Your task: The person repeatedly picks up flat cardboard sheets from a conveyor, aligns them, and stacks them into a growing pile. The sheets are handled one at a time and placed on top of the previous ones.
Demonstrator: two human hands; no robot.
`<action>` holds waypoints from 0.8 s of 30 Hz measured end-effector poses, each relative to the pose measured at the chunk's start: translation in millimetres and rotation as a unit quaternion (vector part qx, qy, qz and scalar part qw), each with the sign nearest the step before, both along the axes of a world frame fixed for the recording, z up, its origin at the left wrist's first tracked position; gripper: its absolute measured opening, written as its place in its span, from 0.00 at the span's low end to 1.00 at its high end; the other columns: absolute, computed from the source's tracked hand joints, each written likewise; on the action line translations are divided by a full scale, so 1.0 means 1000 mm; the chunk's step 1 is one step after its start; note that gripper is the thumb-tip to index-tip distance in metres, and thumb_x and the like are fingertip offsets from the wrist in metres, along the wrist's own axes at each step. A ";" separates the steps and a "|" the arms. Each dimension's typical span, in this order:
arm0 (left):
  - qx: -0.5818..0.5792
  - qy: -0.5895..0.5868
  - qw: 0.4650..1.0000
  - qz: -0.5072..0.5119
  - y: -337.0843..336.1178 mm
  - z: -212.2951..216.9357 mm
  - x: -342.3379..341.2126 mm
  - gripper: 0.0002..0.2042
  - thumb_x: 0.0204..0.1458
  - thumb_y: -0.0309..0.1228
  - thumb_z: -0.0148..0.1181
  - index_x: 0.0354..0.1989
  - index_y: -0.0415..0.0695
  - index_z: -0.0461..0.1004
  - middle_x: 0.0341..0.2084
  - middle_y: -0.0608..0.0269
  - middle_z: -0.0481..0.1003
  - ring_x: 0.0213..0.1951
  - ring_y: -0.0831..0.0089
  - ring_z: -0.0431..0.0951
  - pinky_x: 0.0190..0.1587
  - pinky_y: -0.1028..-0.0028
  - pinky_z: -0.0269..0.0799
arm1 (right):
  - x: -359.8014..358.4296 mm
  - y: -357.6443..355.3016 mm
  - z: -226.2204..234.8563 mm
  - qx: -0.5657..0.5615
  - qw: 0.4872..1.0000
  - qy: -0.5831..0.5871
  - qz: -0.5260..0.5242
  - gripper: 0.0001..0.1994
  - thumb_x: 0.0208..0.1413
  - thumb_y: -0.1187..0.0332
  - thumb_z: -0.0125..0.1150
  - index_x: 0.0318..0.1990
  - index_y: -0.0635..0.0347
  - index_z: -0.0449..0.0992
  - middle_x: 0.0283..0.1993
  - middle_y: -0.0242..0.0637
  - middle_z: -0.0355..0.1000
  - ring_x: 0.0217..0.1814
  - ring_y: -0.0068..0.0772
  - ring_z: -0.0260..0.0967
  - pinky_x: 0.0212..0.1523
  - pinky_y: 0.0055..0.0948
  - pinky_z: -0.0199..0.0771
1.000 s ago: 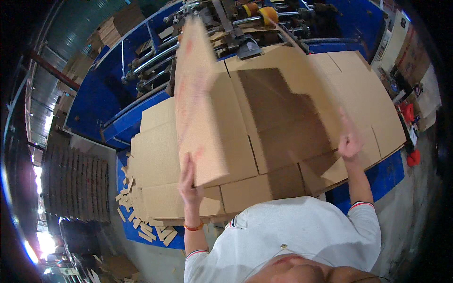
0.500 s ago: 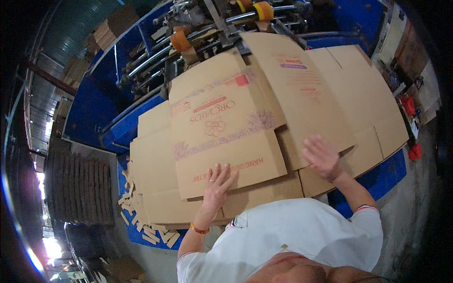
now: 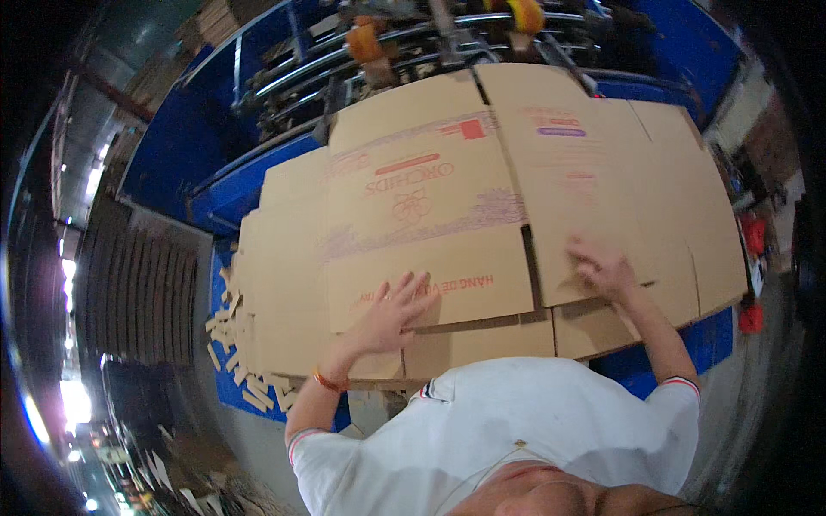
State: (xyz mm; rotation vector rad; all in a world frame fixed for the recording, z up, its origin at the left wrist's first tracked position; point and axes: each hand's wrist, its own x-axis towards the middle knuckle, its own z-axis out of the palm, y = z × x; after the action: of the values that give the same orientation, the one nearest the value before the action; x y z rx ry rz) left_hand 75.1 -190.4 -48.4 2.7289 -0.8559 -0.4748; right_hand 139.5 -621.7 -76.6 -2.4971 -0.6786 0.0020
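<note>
A printed brown cardboard box blank (image 3: 422, 206) lies folded over on a larger plain layer of cardboard (image 3: 284, 258). My left hand (image 3: 400, 305) is over the near edge of its left printed panel, fingers spread and holding nothing. Beside it, past a dark slot, the right panel (image 3: 564, 181) of the blank lies nearly flat. My right hand (image 3: 604, 268) is at that panel's near end, slightly blurred, its fingers loosely bent and apart with nothing seen in them. Whether either palm presses on the cardboard, I cannot tell.
Beyond the cardboard stands a blue machine (image 3: 172, 176) with metal shafts and orange rollers (image 3: 365, 41). Cardboard scraps (image 3: 245, 361) litter the blue surface at left. Dark stacked sheets (image 3: 133, 292) stand further left. Red items (image 3: 752, 318) are at the right.
The right panel, tilted and overlapping before, now lies flatter and lines up beside the left one with a narrow slot between. My left hand has shifted, and my right fingers have bent.
</note>
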 end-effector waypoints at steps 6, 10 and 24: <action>-0.189 -0.180 0.865 0.428 0.116 -0.060 0.135 0.26 0.53 0.44 0.54 0.51 0.31 0.67 0.36 0.40 0.75 0.55 0.45 0.67 0.55 0.56 0.64 | 0.138 -0.088 -0.039 0.439 0.830 0.130 -0.320 0.24 0.64 0.57 0.43 0.50 0.74 0.70 0.53 0.51 0.70 0.59 0.40 0.65 0.60 0.33 0.62; -0.290 0.178 0.757 0.558 0.170 -0.044 0.200 0.35 0.60 0.53 0.43 0.59 0.28 0.60 0.43 0.45 0.75 0.48 0.62 0.74 0.47 0.65 0.70 | 0.209 -0.150 -0.049 0.536 0.764 0.208 -0.293 0.29 0.63 0.50 0.44 0.49 0.76 0.71 0.51 0.49 0.70 0.56 0.38 0.66 0.55 0.32 0.65; -0.062 -0.078 0.816 0.569 0.136 -0.077 0.208 0.38 0.61 0.56 0.29 0.45 0.26 0.72 0.41 0.29 0.72 0.47 0.37 0.72 0.49 0.52 0.67 | 0.281 -0.148 -0.094 0.437 0.798 0.251 -0.330 0.34 0.62 0.43 0.42 0.54 0.74 0.70 0.56 0.48 0.68 0.56 0.39 0.65 0.55 0.34 0.64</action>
State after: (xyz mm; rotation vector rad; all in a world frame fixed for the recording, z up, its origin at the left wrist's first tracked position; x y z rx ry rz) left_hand 283.3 -54.4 -125.3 2.5770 0.7523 0.0737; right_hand 420.1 -770.0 -170.3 -1.5778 0.3889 0.0742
